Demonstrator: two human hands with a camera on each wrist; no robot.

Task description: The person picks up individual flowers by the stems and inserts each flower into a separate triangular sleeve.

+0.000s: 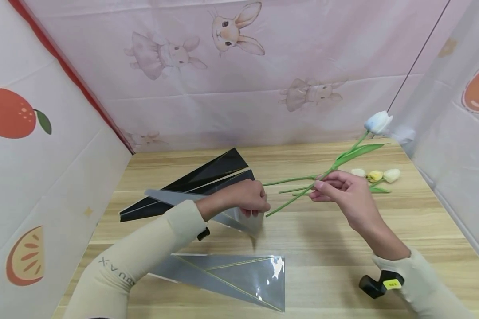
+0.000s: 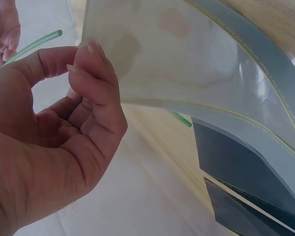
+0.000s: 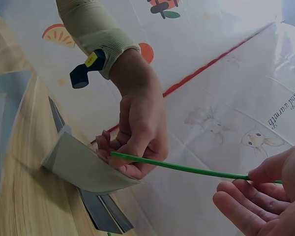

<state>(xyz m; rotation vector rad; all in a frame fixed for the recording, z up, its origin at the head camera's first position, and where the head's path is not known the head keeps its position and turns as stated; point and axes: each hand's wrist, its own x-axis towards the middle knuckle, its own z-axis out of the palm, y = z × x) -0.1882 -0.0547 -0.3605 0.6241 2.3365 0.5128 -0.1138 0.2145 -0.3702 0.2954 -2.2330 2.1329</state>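
My left hand pinches the edge of a translucent flower sleeve with gold-lettered borders. The sleeve's wide end is lifted and curves outward, as the right wrist view shows. My right hand holds an artificial tulip by its green stem, between thumb and fingers. White petals with a pale blue tint top the tulip, tilted up to the right with a long leaf below the bloom. Its cut stem end points down left, close beside the left hand and the sleeve's opening.
Black flower sleeves lie behind the left hand on the wooden table. Another translucent sleeve lies flat at the front. Several white and yellow tulips rest behind the right hand, stems pointing left. Printed cloth walls enclose the table.
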